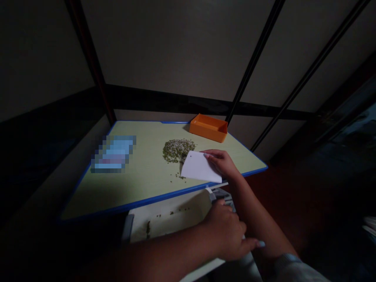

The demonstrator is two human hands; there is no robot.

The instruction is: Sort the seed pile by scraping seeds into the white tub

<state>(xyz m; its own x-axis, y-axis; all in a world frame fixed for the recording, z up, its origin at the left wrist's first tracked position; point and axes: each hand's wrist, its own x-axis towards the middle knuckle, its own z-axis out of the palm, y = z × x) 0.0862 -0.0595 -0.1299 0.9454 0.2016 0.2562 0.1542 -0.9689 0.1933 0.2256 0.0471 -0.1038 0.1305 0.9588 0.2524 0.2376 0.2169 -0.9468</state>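
My right hand [221, 161] pinches a flat white scraper [201, 167] with a small hole near one corner. The scraper leans at the near right side of a pile of small green pellets [178, 150], partly over the tabletop's front edge. A few loose pellets lie beside it. Lower down, my left hand [226, 229] is closed on the right rim of a white bin [190, 201] with grey end handles; its thumb sticks out to the right. The bin sits below the table edge, and some pellets lie inside. My left forearm hides part of it.
The pale green tabletop [141, 156] has a blue edge. An orange tray [208, 128] stands at its back right corner. A blurred blue item [114, 154] lies on the left. Dark-framed panels [176, 47] rise behind the table.
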